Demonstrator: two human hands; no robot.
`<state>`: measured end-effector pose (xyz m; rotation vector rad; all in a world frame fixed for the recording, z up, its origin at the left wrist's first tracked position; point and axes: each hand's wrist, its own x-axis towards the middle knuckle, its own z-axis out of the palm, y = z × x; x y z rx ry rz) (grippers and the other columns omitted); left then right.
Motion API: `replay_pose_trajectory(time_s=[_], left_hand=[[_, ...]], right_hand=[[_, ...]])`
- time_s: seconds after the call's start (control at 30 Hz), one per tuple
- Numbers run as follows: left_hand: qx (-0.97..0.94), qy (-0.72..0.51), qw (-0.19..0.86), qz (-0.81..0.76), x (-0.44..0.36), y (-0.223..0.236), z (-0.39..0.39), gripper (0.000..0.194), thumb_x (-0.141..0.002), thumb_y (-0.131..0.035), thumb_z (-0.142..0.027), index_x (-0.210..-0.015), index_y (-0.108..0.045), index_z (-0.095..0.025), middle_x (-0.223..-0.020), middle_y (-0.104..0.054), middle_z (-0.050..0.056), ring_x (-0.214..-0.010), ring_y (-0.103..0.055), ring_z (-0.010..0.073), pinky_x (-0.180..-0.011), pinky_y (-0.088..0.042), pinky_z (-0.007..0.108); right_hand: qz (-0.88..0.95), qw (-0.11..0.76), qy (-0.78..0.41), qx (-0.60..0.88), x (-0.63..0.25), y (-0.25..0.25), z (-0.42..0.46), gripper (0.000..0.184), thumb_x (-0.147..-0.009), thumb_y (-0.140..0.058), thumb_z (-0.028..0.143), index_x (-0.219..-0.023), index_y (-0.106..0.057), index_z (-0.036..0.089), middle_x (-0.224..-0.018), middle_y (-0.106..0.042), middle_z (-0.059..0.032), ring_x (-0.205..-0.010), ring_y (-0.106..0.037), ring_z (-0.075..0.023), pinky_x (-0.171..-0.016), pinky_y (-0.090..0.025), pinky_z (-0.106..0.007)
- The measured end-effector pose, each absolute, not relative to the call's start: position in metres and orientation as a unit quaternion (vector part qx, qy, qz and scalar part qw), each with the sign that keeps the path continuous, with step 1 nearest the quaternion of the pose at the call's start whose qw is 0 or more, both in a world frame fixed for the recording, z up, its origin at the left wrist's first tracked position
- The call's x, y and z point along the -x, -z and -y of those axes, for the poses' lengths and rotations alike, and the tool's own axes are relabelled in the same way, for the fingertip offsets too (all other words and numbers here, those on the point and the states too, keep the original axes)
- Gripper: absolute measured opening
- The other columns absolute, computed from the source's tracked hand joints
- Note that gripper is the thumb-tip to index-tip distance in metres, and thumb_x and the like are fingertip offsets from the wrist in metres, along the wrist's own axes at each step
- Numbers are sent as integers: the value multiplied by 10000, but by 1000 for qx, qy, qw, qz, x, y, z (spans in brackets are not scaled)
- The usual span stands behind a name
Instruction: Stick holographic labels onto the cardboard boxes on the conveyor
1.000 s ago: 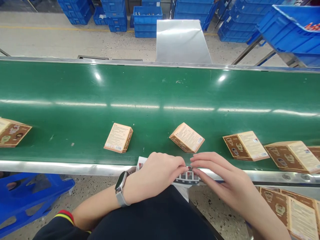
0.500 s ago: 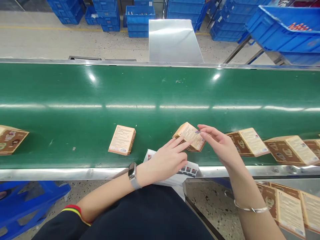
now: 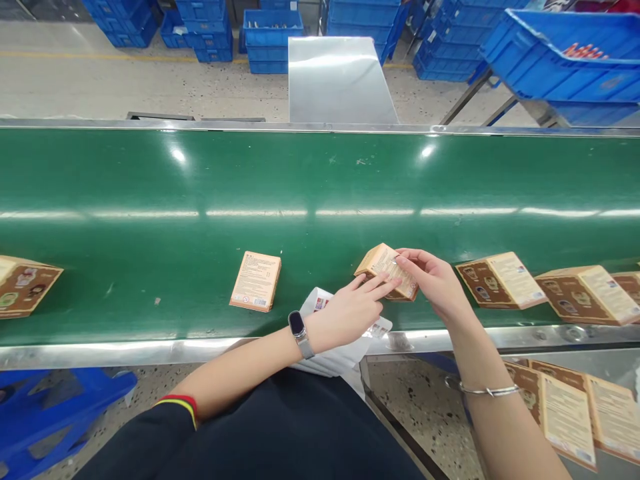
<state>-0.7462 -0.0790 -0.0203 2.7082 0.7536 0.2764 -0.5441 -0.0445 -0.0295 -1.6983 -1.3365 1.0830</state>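
I have the left hand (image 3: 350, 316) resting extended fingers on the carton (image 3: 383, 260), the right hand (image 3: 436, 285) narrowly curled at its side; I cannot confirm either grip

Green belt (image 3: 280, 173) lies under and beyond the hands (image 3: 350, 317), metal rails (image 3: 150, 125) along both edges. Light glares off it: broken white streak (image 3: 365, 213), two bright spots (image 3: 177, 155). Past it, pale speckled floor (image 3: 80, 83), yellow line (image 3: 100, 56). Ahead of hands: shiny plate (image 3: 340, 87); farther back, stacked blue crates (image 3: 203, 33). Ahead right: blue bin (image 3: 575, 79) on metal legs (image 3: 465, 99). Left, below belt: blue plastic frame (image 3: 110, 390).
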Motion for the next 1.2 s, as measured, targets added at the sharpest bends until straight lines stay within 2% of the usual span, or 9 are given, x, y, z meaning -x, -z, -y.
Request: replay_pose_trajectory(time_s=[0.33,0.43,0.5,0.6,0.67,0.8,0.9,1.0,1.2], left_hand=[[-951,-64,190,-237,728,17,69,199,-926,-541,-84,-853,-725,-103,-1612,-345,165,-1513,-283,315,-1229,-281,462],[-946,-80,213,-233,727,11,70,209,-978,-501,-120,-925,-700,-88,-1576,-405,179,-1498,-319,295,-1230,-269,434],[-938,-78,229,-249,734,1,75,241,-1023,-456,-181,-949,-675,-112,-1417,-591,154,-1372,-508,253,-1121,-411,371],[-916,-65,268,-292,753,-22,87,284,-1063,-388,-272,-948,-630,-178,-931,-750,20,-843,-725,174,-674,-514,273],[-884,-77,326,-326,771,-38,94,263,-1061,-401,-298,-927,-606,-204,-817,-720,-26,-702,-688,152,-559,-423,251],[-771,-97,494,-390,807,-61,101,172,-1017,-522,-337,-939,-582,-196,-803,-687,-29,-671,-627,132,-580,-400,227],[-732,-102,521,-426,829,-64,105,166,-916,-691,-316,-965,-588,-195,-846,-686,-23,-712,-620,134,-608,-412,222],[-715,-110,517,-458,841,-58,112,76,-906,-679,-194,-850,-629,-196,-762,-685,-38,-723,-638,131,-631,-419,216],[-712,-105,496,-486,846,-49,122,114,-921,-644,-175,-813,-673,-197,-694,-693,-48,-609,-615,111,-592,-394,213]], right_hand=[[507,379,-251,732,542,35,37,498,-696,-705,545,-1035,-547,216,-847,-693,-64,-790,-658,-267,-750,-526,-425],[502,383,-220,744,537,27,30,436,-733,-643,560,-977,-556,210,-836,-689,-95,-785,-669,-293,-761,-531,-469],[508,388,-198,743,535,11,37,404,-774,-615,568,-963,-586,212,-920,-704,-125,-892,-674,-319,-827,-521,-495],[587,357,-206,697,540,-21,66,350,-870,-594,579,-956,-662,246,-1002,-731,-92,-985,-673,-308,-895,-514,-477],[692,291,-306,585,550,-40,91,322,-892,-634,577,-966,-699,270,-947,-749,-49,-888,-705,-265,-814,-565,-395],[739,206,-423,482,581,-56,122,249,-928,-667,448,-1102,-707,275,-920,-755,-28,-782,-718,-208,-603,-583,-261],[725,213,-447,479,600,-52,126,255,-967,-602,422,-1134,-701,256,-765,-705,-9,-644,-671,-177,-471,-527,-225],[733,204,-453,465,610,-45,125,266,-982,-573,407,-1161,-689,248,-694,-655,12,-590,-634,-161,-440,-506,-216],[838,219,-285,411,623,-37,128,163,-1019,-552,301,-1135,-651,243,-1042,-722,-61,-922,-694,-227,-780,-585,-350]])
